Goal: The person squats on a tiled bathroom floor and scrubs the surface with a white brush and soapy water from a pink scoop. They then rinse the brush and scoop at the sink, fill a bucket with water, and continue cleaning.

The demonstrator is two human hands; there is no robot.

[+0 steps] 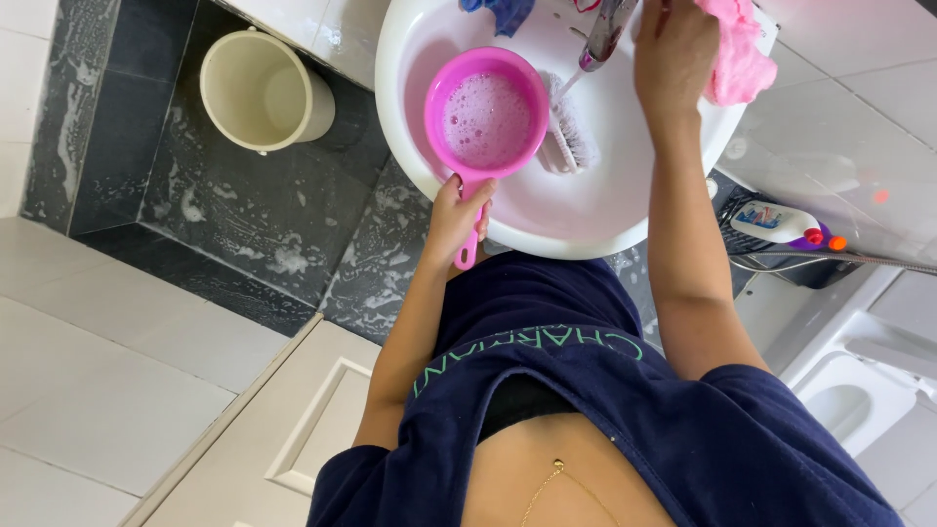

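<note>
A round white ceramic washbasin (586, 229) fills the upper middle. Beside it on the wet dark tiled floor (244, 224) stands a cream plastic bucket (264, 93). Inside the basin sits a pink plastic dipper (485, 115) full of foamy water, next to a white-bristled scrubbing brush (569, 137). The left hand (457, 217) is wrapped around the dipper's handle. The right hand (673, 49) clutches a pink cloth (739, 54) near the metal tap (605, 34).
</note>
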